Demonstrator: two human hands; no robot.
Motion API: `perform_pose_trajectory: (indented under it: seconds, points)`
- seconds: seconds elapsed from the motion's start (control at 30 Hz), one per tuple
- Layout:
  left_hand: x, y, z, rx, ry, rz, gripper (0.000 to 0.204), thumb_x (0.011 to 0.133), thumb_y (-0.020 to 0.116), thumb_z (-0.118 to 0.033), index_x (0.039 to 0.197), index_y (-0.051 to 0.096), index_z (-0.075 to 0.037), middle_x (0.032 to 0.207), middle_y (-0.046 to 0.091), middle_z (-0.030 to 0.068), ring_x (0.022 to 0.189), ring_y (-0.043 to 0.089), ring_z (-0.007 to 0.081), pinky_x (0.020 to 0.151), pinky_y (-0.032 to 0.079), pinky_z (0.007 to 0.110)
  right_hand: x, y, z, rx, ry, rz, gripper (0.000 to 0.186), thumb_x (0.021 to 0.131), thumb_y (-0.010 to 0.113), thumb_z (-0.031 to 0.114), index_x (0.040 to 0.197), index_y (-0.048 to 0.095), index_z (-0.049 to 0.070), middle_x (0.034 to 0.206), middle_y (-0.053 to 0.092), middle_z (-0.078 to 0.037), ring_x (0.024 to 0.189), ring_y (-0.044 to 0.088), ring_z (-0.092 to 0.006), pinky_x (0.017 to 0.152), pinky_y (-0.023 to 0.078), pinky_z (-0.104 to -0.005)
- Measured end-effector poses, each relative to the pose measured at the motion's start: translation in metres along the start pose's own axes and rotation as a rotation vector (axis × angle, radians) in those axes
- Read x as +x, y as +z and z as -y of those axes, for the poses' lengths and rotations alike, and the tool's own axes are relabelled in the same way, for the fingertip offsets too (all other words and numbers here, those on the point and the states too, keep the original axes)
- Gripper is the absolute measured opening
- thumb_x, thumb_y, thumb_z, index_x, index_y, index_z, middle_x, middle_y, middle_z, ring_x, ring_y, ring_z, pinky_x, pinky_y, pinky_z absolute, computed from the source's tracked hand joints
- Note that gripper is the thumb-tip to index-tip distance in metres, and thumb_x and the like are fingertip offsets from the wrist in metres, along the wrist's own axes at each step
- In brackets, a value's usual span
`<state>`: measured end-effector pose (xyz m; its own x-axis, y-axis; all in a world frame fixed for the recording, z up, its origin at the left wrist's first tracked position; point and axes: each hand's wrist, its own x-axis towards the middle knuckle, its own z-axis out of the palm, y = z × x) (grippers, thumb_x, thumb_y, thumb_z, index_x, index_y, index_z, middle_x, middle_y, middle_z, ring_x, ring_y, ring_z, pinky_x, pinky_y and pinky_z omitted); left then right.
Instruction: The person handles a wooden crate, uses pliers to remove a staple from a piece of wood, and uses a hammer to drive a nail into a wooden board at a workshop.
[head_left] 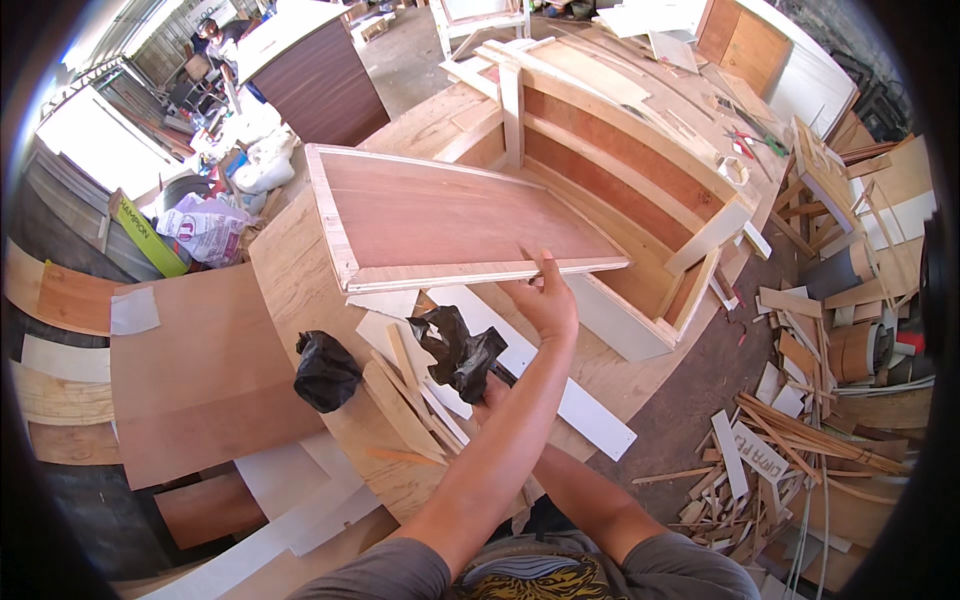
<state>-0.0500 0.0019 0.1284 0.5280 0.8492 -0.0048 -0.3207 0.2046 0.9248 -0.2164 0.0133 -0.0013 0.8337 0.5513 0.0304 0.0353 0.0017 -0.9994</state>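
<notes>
My left hand point(548, 305) grips the near edge of a framed wooden panel point(450, 215), fingers under it and a fingertip over the rim. The panel is reddish-brown with pale wood strips round its border, and sits tilted over one side of an open wooden cabinet frame point(620, 150). Below, partly hidden behind my left forearm, my right hand point(488, 398) is closed on a crumpled black plastic bag point(458, 350). My arms cross, the left one on top. A second black plastic bag point(327, 372) rests on the plywood worktable point(300, 270) to the left.
Wood strips point(405, 405) and a white board point(580, 410) lie on the near part of the table. Pliers point(742, 140) lie at its far right. Offcuts point(740, 490) pile up on the right floor. A brown sheet point(200, 380) stands left; another person point(222, 45) is far left.
</notes>
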Motion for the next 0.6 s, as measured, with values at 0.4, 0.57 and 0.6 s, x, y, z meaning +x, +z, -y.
perform_pose_trajectory:
  seconds: [0.4, 0.57, 0.6]
  points:
    - [0.005, -0.098, -0.075, 0.022, -0.304, 0.423, 0.058, 0.091, 0.074, -0.003, 0.139, 0.042, 0.003, 0.142, 0.048, 0.0187, 0.125, 0.058, 0.0236, 0.099, 0.053, 0.033, 0.061, 0.020, -0.017, -0.063, -0.140, 0.006, 0.029, 0.086, 0.066, 0.002, 0.115, 0.063, 0.004, 0.101, 0.069, -0.009, 0.092, 0.062, -0.0188, 0.084, 0.050, -0.0387]
    - [0.053, -0.275, -0.061, 0.402, 0.191, -0.001, 0.043, 0.088, 0.075, -0.006, 0.126, 0.056, 0.001, 0.122, 0.062, 0.0136, 0.113, 0.061, 0.0208, 0.094, 0.051, 0.032, 0.120, 0.059, -0.021, -0.059, -0.102, -0.020, 0.026, 0.089, 0.062, -0.001, 0.114, 0.065, 0.000, 0.107, 0.072, -0.019, 0.101, 0.068, -0.0263, 0.086, 0.051, -0.0388]
    - [0.068, -0.311, -0.055, 0.558, 0.196, -0.157, 0.050, 0.086, 0.078, -0.011, 0.129, 0.055, 0.001, 0.122, 0.061, 0.0131, 0.113, 0.061, 0.0219, 0.095, 0.051, 0.036, 0.139, 0.068, -0.012, -0.049, -0.140, -0.028, 0.028, 0.089, 0.061, -0.001, 0.117, 0.065, -0.001, 0.110, 0.071, -0.022, 0.106, 0.068, -0.0279, 0.089, 0.051, -0.0384]
